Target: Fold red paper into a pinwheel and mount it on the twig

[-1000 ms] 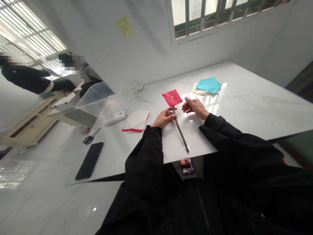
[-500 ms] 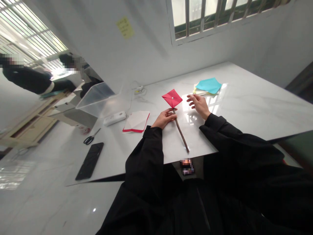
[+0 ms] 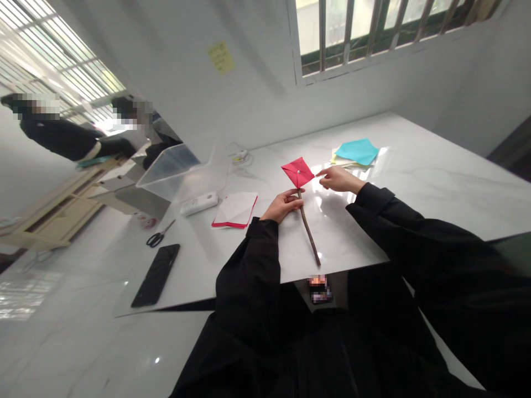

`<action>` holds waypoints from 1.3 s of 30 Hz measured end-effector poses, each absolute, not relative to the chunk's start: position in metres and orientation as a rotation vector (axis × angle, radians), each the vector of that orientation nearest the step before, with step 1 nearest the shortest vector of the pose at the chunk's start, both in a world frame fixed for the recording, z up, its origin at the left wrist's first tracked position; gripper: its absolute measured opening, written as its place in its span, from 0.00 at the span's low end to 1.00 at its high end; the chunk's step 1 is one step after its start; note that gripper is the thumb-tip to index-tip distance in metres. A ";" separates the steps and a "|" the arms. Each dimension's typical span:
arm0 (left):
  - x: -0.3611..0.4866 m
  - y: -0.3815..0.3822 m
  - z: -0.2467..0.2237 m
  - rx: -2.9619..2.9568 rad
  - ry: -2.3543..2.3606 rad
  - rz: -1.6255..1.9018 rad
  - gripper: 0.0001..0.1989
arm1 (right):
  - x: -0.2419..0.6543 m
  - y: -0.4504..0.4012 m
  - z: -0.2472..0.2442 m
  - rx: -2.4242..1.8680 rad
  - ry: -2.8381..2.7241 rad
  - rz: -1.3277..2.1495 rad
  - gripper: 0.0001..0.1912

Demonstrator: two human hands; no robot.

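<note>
A red paper pinwheel (image 3: 293, 176) with a small shiny pin at its centre sits at the top of a thin brown stick (image 3: 307, 228). My left hand (image 3: 282, 205) is closed round the stick just below the paper. Beside the pinwheel's right corner is my right hand (image 3: 338, 179), its index finger stretched towards that corner and the other fingers loosely bent. The fingertip is at or against the paper edge; I cannot tell whether it touches. Nothing shows in the right hand.
Red and white paper sheets (image 3: 235, 210) lie left of my left hand, near a white oblong device (image 3: 199, 203), scissors (image 3: 161, 234) and a black phone (image 3: 156, 275). Blue and yellow sheets (image 3: 357, 151) lie behind my right hand. A clear bin (image 3: 166, 171) stands left; two people sit beyond.
My right hand has come down and left to the pinwheel's right corner, its index finger now extended. My left hand keeps its hold on the stick. The whole view has shifted slightly.
</note>
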State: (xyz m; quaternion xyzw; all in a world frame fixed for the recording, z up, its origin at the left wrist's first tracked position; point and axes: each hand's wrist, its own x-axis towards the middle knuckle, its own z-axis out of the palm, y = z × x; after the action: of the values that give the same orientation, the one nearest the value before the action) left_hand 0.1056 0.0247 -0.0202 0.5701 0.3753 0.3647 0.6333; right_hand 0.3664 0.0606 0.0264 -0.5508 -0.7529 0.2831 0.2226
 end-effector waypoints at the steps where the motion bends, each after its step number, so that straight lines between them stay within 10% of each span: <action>1: 0.105 0.025 -0.021 1.305 0.855 0.835 0.33 | 0.366 0.060 0.026 -1.472 -2.139 0.909 0.19; 13: 0.106 0.025 -0.021 1.291 0.858 0.839 0.32 | 0.363 0.051 0.002 -1.587 -1.807 0.429 0.22; 20: 0.107 0.025 -0.021 1.276 0.880 0.854 0.35 | 0.362 0.044 0.026 -1.066 -2.001 1.152 0.15; 26: 0.108 0.023 -0.018 1.280 0.899 0.847 0.34 | 0.365 0.055 0.017 -1.494 -1.831 0.539 0.23; 33: 0.110 0.022 -0.018 1.213 0.932 0.941 0.35 | 0.363 0.046 0.033 -0.848 -2.085 1.370 0.16; 39: 0.112 0.021 -0.014 1.190 0.944 0.953 0.34 | 0.364 0.058 0.016 -1.166 -1.770 1.026 0.15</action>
State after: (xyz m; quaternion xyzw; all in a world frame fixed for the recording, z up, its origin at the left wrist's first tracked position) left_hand 0.1119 0.0207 -0.0143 0.5185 0.4112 0.4154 0.6241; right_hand 0.3637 0.0579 0.0162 -0.4571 -0.6944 0.4025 0.3832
